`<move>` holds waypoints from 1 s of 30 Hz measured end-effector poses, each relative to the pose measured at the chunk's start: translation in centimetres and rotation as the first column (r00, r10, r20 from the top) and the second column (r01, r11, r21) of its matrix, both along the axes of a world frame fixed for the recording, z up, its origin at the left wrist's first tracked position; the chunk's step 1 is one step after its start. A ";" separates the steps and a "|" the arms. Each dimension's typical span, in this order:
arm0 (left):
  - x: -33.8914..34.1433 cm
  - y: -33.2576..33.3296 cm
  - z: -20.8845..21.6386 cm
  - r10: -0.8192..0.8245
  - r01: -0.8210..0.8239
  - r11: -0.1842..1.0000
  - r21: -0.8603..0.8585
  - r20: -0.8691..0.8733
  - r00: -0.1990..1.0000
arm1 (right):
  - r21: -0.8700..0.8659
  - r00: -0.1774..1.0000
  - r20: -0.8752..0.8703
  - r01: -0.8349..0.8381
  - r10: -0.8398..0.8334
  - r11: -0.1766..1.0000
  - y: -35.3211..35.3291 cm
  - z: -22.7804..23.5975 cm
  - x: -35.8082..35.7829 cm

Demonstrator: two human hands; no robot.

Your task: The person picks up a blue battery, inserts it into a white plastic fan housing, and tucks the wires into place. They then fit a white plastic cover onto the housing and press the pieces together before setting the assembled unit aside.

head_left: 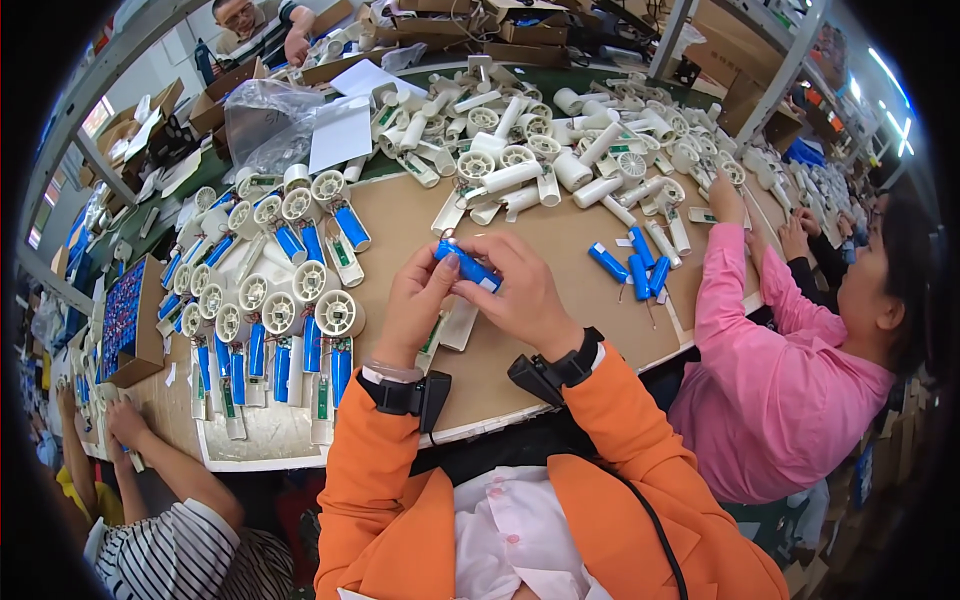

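One blue battery (474, 268) sits in the middle of the frame, its long side slanting from upper left to lower right, the left hand (422, 290) pinching its upper end, the right hand (524, 285) its lower end.

Bright, fairly even light falls over my bare left hand (415, 290) and bare right hand (525, 285), with only soft shadows, and both look sharp. Long white fluorescent tubes (885, 76) glare at upper right. The crumpled clear plastic bag (262, 122) catches pale highlights. Toward the black circular rim, straight edges bow and details soften.
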State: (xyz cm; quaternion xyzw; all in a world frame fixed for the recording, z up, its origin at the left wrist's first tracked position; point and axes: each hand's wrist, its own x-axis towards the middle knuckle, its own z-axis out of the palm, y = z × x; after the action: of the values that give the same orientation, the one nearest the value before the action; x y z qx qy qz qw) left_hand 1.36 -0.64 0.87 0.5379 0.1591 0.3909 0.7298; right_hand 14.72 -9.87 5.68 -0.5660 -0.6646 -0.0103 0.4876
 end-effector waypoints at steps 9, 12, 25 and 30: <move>-0.6 1.0 0.1 -0.053 0.076 0.979 -0.191 0.121 0.991 | -0.189 0.891 -0.447 -0.185 0.083 0.964 -1.5 -2.1 0.0; -0.5 0.2 1.3 -0.098 0.136 0.972 -0.191 0.198 0.975 | -0.062 0.540 -0.820 -0.412 0.189 0.909 -1.3 -2.6 0.0; -0.6 0.3 0.5 -0.119 0.122 0.992 -0.024 0.093 0.989 | -0.168 0.906 -0.424 -0.082 0.003 0.982 -1.8 -1.6 0.1; -0.4 0.0 0.6 -0.089 0.087 0.996 0.023 0.074 0.993 | -0.142 0.905 -0.426 -0.065 -0.002 0.988 -1.7 -2.1 0.0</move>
State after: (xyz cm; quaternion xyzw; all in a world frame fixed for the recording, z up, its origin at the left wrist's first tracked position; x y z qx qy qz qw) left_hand 0.95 -0.66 1.51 0.5367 0.1039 0.3799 0.7462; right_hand 14.71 -11.52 3.63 -0.5795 -0.5504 0.1720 0.5759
